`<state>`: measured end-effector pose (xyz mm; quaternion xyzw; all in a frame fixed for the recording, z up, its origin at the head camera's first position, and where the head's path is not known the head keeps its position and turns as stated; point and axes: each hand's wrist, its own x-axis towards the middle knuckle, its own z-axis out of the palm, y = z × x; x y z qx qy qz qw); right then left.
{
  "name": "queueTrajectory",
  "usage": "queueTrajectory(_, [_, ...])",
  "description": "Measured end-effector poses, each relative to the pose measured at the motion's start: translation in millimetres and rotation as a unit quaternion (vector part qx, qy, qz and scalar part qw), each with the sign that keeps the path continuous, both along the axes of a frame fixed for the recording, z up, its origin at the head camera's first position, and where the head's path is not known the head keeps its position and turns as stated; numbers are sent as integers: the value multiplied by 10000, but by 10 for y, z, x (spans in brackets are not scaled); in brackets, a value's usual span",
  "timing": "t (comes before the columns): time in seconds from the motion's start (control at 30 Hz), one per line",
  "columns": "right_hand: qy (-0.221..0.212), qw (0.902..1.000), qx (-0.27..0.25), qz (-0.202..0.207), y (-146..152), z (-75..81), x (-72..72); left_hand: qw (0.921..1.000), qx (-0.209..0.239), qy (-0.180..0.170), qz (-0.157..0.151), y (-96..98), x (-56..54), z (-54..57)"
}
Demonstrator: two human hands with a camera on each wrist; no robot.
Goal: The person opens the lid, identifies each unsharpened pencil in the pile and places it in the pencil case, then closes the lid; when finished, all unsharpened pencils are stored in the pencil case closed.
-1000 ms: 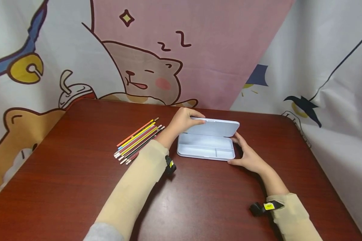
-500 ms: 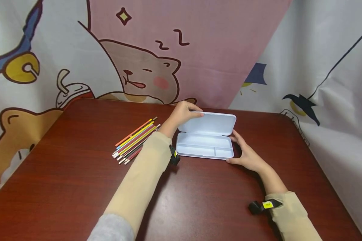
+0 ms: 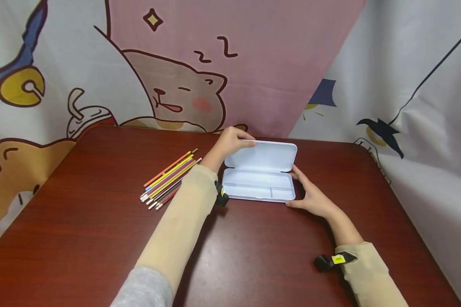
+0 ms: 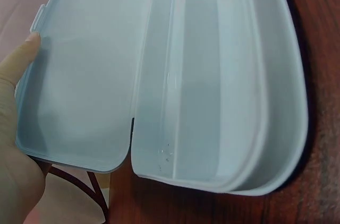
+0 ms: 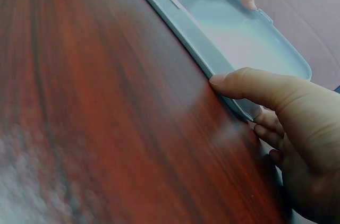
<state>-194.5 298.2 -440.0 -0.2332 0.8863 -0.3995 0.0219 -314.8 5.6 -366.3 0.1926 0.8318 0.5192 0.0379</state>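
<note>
A pale blue-white pencil case stands with its lid raised on the table, its long and short compartments showing. My left hand pinches the top edge of the lid, thumb on the inner face. In the left wrist view, that thumb presses beside the lid's small catch. Around the right end of the base curls my right hand, thumb at the front corner and fingers at the far side. The right wrist view shows the thumb on the base's front wall.
Left of the case lies a bundle of several pencils, partly behind the left forearm. The dark red wooden table ends at a printed cloth at the back. Each wrist wears a small black camera.
My left hand has tipped the lid farther up and back, so more of its inner face shows. The right hand keeps its hold on the base. The whole view has shifted slightly.
</note>
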Motion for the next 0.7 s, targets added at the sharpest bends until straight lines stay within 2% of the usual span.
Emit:
queueTrajectory(0.13, [17,10000,-25,0,-83,144,80,9999,2,135,-50,-8,11,1])
queueTrajectory(0.27, [-29,10000,2,-16,-69,130,70,9991,21,412,-31,-53,65,22])
queueTrajectory(0.37, [-33,10000,13,-46,-2,1,0,9976,65,691,8,-107,117,31])
queueTrajectory(0.4, [-32,10000,20,-55,-10,11,6,9968,125,784,10,-123,132,27])
queueTrajectory(0.47, [-23,10000,10,-50,-38,44,26,9939,290,1068,8,-163,171,21])
queueTrajectory(0.6, [-75,10000,-58,-12,-128,212,116,9845,704,1608,-23,-266,287,16])
queueTrajectory(0.7, [-163,9999,-35,-36,-181,330,173,9784,790,1910,73,-354,387,9])
